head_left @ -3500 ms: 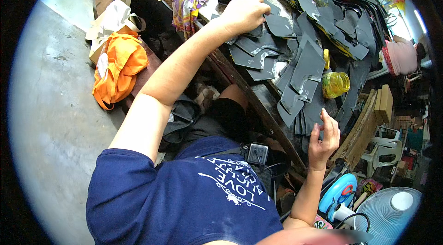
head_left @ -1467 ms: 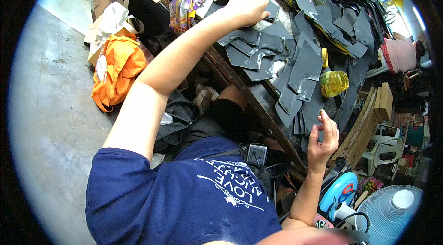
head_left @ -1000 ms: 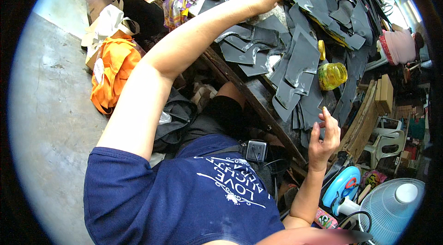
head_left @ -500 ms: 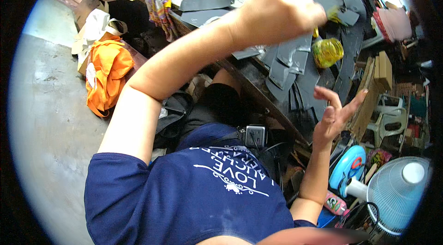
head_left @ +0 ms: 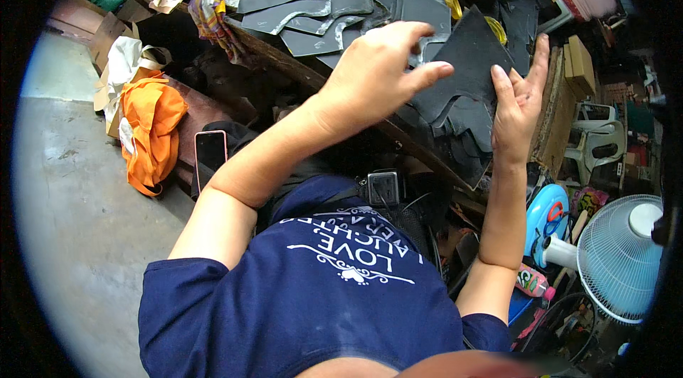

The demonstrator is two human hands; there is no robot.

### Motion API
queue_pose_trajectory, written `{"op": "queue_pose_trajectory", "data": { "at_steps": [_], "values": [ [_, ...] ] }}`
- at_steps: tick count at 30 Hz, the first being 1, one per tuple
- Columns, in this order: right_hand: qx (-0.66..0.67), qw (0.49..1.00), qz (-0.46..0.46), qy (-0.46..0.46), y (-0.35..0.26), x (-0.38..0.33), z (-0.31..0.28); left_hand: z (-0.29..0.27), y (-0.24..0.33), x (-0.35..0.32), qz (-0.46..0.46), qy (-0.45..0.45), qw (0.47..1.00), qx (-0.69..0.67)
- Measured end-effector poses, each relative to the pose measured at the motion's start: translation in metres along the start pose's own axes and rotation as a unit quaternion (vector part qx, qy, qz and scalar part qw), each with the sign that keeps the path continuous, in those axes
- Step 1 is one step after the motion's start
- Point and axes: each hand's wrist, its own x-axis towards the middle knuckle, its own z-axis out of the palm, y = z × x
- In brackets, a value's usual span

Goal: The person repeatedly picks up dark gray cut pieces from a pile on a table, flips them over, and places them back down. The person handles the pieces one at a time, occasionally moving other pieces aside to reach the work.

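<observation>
A dark grey, curve-cut sheet piece [head_left: 466, 58] is tilted up over the worktable, covering part of a yellow container [head_left: 496, 30]. At its right edge is my right hand [head_left: 518, 111], thumb against the edge and forefinger stretched upward; it appears to pinch the piece, though the contact is partly hidden. My left hand [head_left: 380, 72] hovers at the piece's left side. Its thumb and forefinger are apart, with nothing visible between them, while the other fingers are hidden. Several similar dark cut pieces [head_left: 313, 15] lie overlapped beneath and beyond the hands.
Patterned cloth [head_left: 217, 1] hangs at the table's left end. An orange cloth bag [head_left: 151, 129] and a phone [head_left: 210, 154] are on the left. To the right stand a cardboard box [head_left: 580, 65], a white plastic chair [head_left: 597, 139], a blue fan [head_left: 619, 257] and a pink bottle [head_left: 532, 280].
My left hand, raised and closed before, has come down and its thumb and forefinger have parted. My right hand has moved farther forward. The dark piece now partly covers the yellow container.
</observation>
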Motion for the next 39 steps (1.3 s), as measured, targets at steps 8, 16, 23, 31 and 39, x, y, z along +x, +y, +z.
{"op": "queue_pose_trajectory", "data": {
  "at_steps": [8, 16, 23, 31, 39],
  "values": [
    [0.047, 0.99, -0.027, -0.127, 0.003, 0.002, 0.004, -0.012, -0.007, -0.021, -0.335, -0.284, 0.685, -0.581],
    [-0.444, 0.881, -0.121, -0.106, 0.033, 0.086, -0.073, -0.019, -0.008, -0.025, -0.32, -0.106, 0.76, -0.556],
    [-0.59, 0.789, -0.02, -0.169, 0.075, 0.108, -0.054, -0.023, -0.008, -0.024, -0.318, -0.094, 0.656, -0.678],
    [-0.568, 0.803, -0.16, -0.082, 0.039, 0.094, -0.071, -0.02, -0.012, -0.024, -0.251, -0.011, 0.822, -0.512],
    [-0.484, 0.862, -0.121, -0.09, 0.012, 0.051, -0.066, -0.013, -0.011, -0.02, -0.304, 0.026, 0.793, -0.527]
  ]
}}
